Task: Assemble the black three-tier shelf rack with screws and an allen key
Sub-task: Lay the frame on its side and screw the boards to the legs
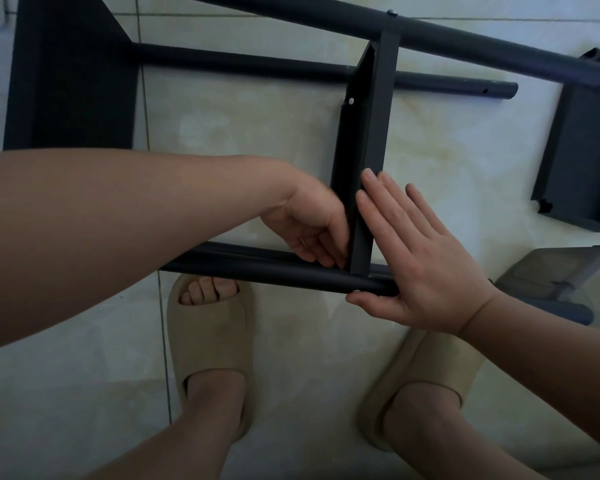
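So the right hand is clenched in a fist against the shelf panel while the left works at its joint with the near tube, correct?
Not a fist: the head view shows the right hand flat, fingers straight, against the shelf panel. The left hand is at the joint with the near tube.

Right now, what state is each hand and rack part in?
middle panel, on edge, spanning far tube to near tube.
loose panel, lying apart on the floor.
left hand, fingers curled at the panel-tube joint; grip hidden.
right hand, flat, fingers straight against the middle panel.
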A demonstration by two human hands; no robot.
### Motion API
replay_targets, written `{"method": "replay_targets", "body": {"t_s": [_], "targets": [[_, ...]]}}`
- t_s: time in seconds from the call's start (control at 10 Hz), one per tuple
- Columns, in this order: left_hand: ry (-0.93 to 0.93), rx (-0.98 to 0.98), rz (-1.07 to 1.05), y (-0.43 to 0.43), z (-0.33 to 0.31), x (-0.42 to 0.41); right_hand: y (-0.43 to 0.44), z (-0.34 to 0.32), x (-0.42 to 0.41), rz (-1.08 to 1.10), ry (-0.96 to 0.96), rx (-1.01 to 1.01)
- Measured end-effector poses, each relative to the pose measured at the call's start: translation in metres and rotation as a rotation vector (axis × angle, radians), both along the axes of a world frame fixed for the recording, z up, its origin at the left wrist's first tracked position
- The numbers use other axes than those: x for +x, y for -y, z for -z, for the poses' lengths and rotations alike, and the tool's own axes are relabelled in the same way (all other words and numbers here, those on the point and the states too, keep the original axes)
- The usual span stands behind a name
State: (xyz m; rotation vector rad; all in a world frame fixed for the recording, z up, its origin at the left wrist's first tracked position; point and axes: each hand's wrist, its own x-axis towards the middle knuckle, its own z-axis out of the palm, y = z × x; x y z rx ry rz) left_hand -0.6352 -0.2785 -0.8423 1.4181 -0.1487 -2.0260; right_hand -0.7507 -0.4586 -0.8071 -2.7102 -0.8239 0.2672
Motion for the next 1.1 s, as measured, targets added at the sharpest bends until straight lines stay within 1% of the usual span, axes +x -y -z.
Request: {"method": "replay_targets", "body": {"t_s": [0.1, 0.2, 0.4, 0.5, 0.7, 0.9, 1.1], "targets": [[0.008, -0.013, -0.017, -0.0010, 0.0018, -0.0036, -0.0001, -0.0003, 0.0000, 0.002, -0.002, 0.001], [0.026, -0.010, 0.043, -0.0031, 0.0027, -0.0047, -0.0001, -0.0005, 0.0003, 0.004, -0.005, -0.001], [0.098, -0.002, 0.062, -0.0013, 0.0008, 0.0009, 0.0000, 0.0000, 0.0002, 0.001, -0.007, 0.000], [0.076, -0.012, 0.071, -0.0011, -0.0007, 0.0033, 0.0005, 0.0005, 0.0003, 0.000, -0.007, 0.000], [-0.018, -0.022, -0.012, -0.0014, -0.0007, 0.0021, 0.0009, 0.0012, 0.0001, 0.002, -0.005, 0.003], [0.107, 0.014, 0.040, -0.0012, 0.0021, -0.0009, 0.0003, 0.0010, -0.0003, 0.004, -0.007, 0.002], [0.119, 0.011, 0.093, -0.0019, 0.0009, 0.0047, 0.0009, 0.0015, 0.0000, 0.002, -0.002, 0.008]]}}
